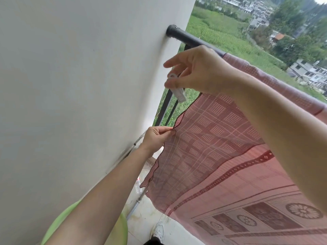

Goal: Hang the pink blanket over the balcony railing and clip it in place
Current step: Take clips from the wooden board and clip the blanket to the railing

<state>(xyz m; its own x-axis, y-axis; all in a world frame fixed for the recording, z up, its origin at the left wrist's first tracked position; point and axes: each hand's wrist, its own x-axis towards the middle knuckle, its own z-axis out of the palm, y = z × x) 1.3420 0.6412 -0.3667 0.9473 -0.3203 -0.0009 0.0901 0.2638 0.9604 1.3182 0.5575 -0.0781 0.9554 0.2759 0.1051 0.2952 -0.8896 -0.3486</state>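
Observation:
The pink blanket (221, 138), thin and patterned with checks and flower motifs, hangs draped over the black balcony railing (191, 38). My left hand (156, 137) pinches the blanket's dark-trimmed left edge, well below the rail. My right hand (196, 71) is raised just below the rail and holds a white plastic clip (177, 91) by its hooked top, the clip's jaws pointing down above the blanket's edge. The clip touches neither blanket nor rail.
A white wall (79, 85) stands close on the left, where the railing is fixed. Black vertical bars (166, 106) run below the rail. A tiled floor (145, 214) and a white shoe (158, 230) show below. Fields and houses lie beyond.

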